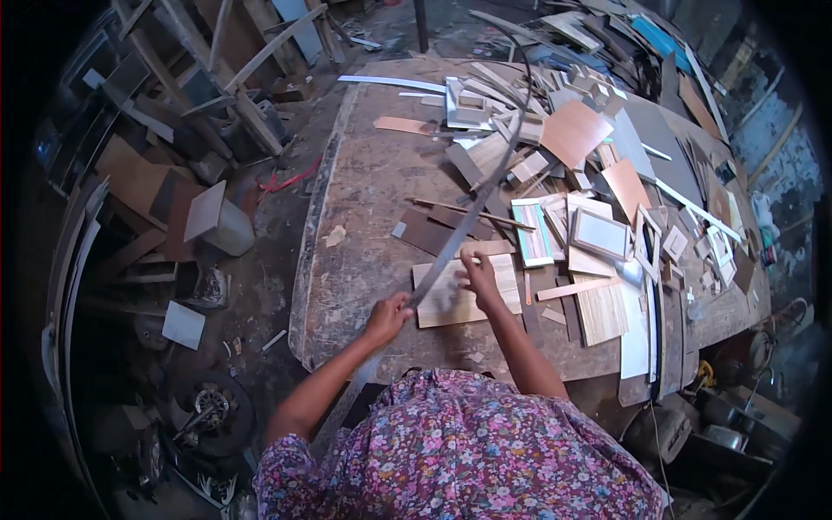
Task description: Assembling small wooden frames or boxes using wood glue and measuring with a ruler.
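Note:
A long, thin, flexible grey strip (451,245) slants over the workbench and bends into an arc at its far end. My left hand (390,319) is closed around its near part, and its tail hangs past the bench's front edge. Just right of the strip, my right hand (478,279) hovers with fingers bent and apart, seemingly holding nothing. Beneath both hands lies a flat, pale wooden board (451,310) with visible grain, partly covered by the strip and my right hand.
The worn wooden workbench (347,217) carries a heap of offcuts, small frames (601,234) and brown panels (576,133) on its right. Another striped wooden board (602,312) lies right of my right arm. Left on the floor stand a bucket (230,230) and a wheel (211,412).

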Available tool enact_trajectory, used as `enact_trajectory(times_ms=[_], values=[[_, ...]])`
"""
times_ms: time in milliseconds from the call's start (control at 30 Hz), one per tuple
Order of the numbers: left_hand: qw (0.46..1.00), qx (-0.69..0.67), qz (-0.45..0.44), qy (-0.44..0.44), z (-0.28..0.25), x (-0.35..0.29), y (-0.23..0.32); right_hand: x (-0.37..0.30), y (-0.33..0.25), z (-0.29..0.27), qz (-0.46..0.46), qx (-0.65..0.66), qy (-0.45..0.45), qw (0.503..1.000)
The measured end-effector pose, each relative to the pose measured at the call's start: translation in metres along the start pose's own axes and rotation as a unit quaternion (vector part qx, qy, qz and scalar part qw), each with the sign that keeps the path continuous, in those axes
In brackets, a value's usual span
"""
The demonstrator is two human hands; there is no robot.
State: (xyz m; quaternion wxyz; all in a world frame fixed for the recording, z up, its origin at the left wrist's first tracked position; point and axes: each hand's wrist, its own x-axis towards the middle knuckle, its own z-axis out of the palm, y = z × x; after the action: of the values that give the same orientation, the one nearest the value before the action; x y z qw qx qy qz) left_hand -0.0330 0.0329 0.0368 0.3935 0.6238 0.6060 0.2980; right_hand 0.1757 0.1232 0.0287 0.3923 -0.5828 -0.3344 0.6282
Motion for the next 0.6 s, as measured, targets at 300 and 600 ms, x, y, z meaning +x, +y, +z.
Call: enact_trajectory(times_ms=[300,600], values=[[0.991,0.13,-0.039,0.013,-0.021,-0.073,-0.06,0.022,-0.004,0.043,0.03,0.154,-0.055,0.986],[0.978,0.169,-0.086,-0.092,-0.043,-0.101,-0.071,-0.005,0.013,0.058,0.049,0.082,-0.122,0.988]])
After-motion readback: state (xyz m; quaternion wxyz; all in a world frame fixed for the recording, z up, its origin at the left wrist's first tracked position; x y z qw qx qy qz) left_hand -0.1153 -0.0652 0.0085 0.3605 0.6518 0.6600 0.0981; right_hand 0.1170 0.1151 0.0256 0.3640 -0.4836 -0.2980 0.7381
